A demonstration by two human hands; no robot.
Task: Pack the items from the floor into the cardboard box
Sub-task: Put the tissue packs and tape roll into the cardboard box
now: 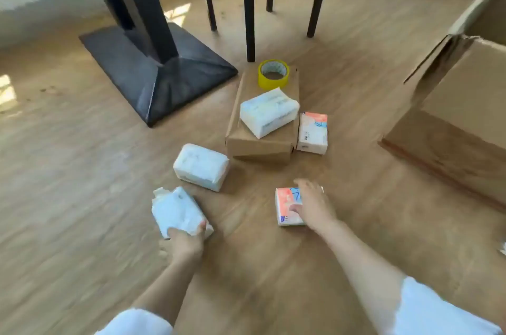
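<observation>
From the head view, the left hand [184, 243] has its fingers wrapped around a soft white tissue pack [177, 211], tipped up off the floor so it can be carried. The right hand [312, 204] lies on a small orange pack [287, 206], fingers closing on it but I cannot tell how tightly. Both grab at once, likely to save trips. The big cardboard box [462, 104] waits open, well to the right. More packs and yellow tape [273, 74] sit near a small flat box [260, 140].
</observation>
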